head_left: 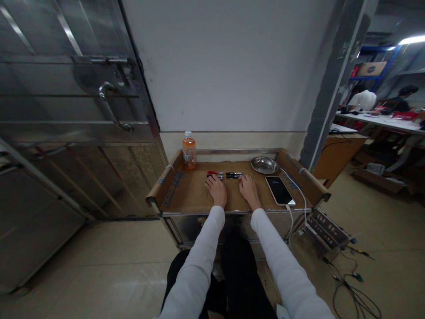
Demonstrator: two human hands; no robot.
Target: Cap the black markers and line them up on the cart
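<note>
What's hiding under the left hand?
At the fingertips of the left hand you can see a red pen and a black pen. Whatever is under the palm is covered, so I can't tell.

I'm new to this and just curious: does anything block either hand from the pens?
Nothing visible does. The left hand is right at the left group of pens, and the right hand is beside the right group. The bottle, metal dish and phone all sit off to the sides.
</note>
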